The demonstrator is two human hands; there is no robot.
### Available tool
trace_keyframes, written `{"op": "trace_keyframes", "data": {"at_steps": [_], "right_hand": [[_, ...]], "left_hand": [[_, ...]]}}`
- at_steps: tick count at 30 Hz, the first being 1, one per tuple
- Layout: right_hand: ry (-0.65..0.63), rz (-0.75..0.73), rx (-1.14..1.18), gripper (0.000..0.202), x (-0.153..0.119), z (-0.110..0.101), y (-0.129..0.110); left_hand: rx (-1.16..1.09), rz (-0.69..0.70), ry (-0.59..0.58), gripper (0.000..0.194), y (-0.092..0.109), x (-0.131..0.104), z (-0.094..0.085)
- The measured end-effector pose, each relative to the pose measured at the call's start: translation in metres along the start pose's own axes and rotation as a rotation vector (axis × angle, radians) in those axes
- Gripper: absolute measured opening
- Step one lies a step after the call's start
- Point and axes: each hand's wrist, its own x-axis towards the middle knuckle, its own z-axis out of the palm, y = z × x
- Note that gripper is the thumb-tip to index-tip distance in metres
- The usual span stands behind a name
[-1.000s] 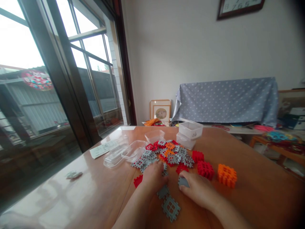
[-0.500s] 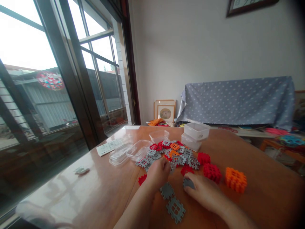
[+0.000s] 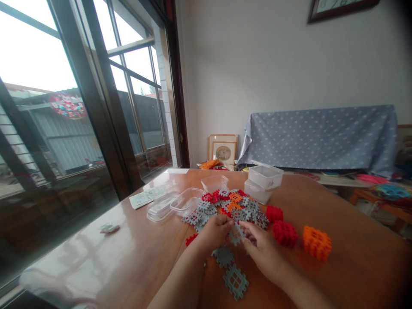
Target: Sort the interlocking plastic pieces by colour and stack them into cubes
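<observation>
Glossy brown wooden table (image 3: 144,257): bearing a heap of red, orange and grey notched plastic tiles (image 3: 236,206). Left hand (image 3: 217,229): pinching a grey square notched plastic tile (image 3: 236,234), lying before the heap. Right hand (image 3: 260,244): nearing or touching its right edge, closure not telling. Room: white-dotted blue-grey cloth (image 3: 322,139) hanging behind; dark-framed window (image 3: 111,103) standing left.

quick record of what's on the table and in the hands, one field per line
left hand: fingers on the upper left of a gray window tile
right hand: fingers at that tile's right edge
nearest the person: two loose gray tiles
middle: mixed pile of red, gray and orange tiles
right: two red stacks, one orange stack
behind: two clear tubs, stacked
</observation>
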Motion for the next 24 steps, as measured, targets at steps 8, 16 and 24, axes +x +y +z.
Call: {"op": "trace_keyframes", "data": {"at_steps": [8,16,24], "right_hand": [[-0.157,0.033,0.075,0.066,-0.006,0.000,-0.015],[-0.097,0.037,-0.138,0.049,-0.005,-0.001,-0.020],[-0.054,0.114,-0.475,0.035,-0.008,-0.007,-0.025]], "left_hand": [[-0.153,-0.047,0.005,0.039,0.001,-0.002,-0.003],[-0.118,-0.004,0.054,0.038,-0.001,0.003,-0.002],[0.785,0.130,0.421,0.011,-0.003,0.002,-0.011]]}}
